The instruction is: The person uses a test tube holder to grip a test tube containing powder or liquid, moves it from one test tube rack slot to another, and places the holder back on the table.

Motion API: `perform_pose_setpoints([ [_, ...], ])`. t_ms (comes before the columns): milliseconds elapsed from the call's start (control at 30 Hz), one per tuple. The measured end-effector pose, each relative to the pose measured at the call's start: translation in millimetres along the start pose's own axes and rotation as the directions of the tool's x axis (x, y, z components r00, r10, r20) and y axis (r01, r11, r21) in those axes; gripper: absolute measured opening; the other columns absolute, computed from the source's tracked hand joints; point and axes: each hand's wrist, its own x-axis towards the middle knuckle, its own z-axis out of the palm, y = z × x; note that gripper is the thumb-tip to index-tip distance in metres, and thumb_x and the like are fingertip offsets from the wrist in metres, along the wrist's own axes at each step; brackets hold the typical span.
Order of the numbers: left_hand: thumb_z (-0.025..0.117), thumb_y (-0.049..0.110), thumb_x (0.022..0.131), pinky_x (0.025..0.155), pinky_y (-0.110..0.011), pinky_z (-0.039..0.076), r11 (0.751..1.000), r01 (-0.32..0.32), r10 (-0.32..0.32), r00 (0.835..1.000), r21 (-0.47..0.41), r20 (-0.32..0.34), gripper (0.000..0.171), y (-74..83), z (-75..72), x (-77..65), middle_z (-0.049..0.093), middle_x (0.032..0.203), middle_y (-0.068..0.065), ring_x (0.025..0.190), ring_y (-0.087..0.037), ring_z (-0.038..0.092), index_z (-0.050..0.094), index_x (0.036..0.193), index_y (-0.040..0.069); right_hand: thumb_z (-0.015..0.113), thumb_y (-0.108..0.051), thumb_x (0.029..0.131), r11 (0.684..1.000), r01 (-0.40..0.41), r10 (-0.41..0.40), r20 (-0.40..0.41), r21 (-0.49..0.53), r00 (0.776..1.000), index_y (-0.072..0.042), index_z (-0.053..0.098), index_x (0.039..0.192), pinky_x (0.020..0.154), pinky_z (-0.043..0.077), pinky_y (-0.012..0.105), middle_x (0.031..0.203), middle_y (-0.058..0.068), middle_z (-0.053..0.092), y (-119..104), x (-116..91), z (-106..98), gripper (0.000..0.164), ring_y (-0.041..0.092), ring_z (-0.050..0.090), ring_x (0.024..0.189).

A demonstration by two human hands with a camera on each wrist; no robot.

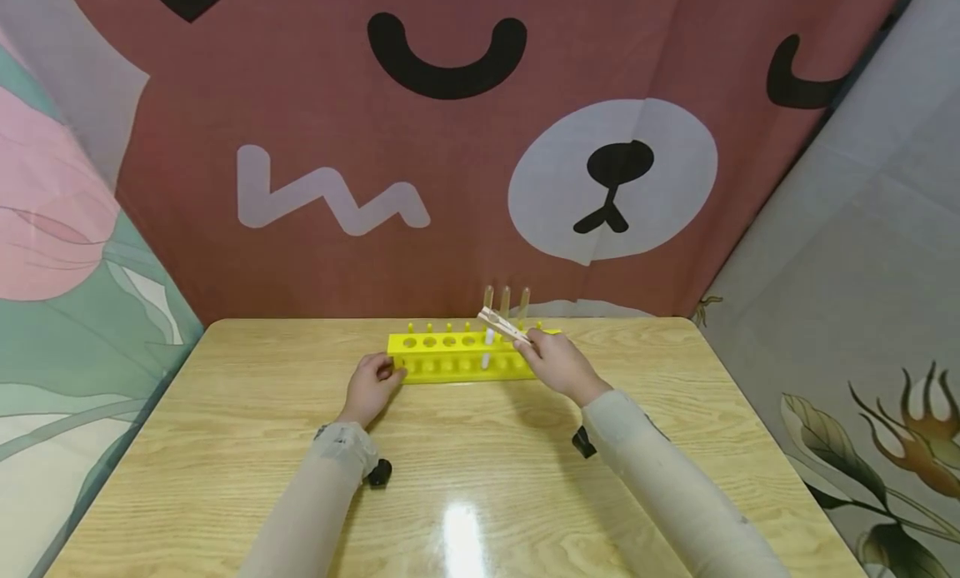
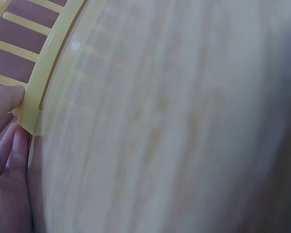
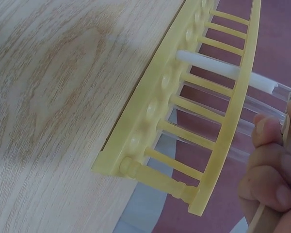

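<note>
A yellow test tube rack (image 1: 435, 355) stands near the table's far edge. My left hand (image 1: 369, 388) pinches its left end, thumb (image 2: 9, 97) on the corner and the other fingers below. A wooden test tube clamp (image 1: 504, 324) is in my right hand (image 1: 561, 366), above the rack's right half. The clamp's tip meets the upper end of a test tube with white contents (image 3: 208, 64), which stands in a rack hole. Whether the jaws grip the glass cannot be made out. Behind it, three clear test tubes (image 1: 506, 299) rise with rounded ends up.
The wooden table (image 1: 465, 453) reflects a bright light near its front. A red printed cloth (image 1: 465, 261) hangs right behind the table, with patterned cloths (image 1: 825, 311) along the sides. A small black device (image 1: 380, 474) sits at each wrist.
</note>
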Motion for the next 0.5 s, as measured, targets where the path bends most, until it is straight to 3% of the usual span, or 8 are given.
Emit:
perform_pose_setpoints([
  [500,0.069,0.019,0.098,0.104,-0.050,0.047,1.000,-0.018,0.018,1.000,0.014,-0.011,0.033,1.5,-0.4,-2.7,0.053,0.135,-0.024,0.121,-0.037,0.055,0.065,0.120,-0.005,0.044,-0.033,0.110,1.000,-0.003,0.003,0.001,0.006,1.000,-0.008,0.054,0.094,0.047,0.029,0.027,0.059,-0.001,0.037,-0.6,-1.3,-0.5,0.031,0.013,0.028,0.047],
])
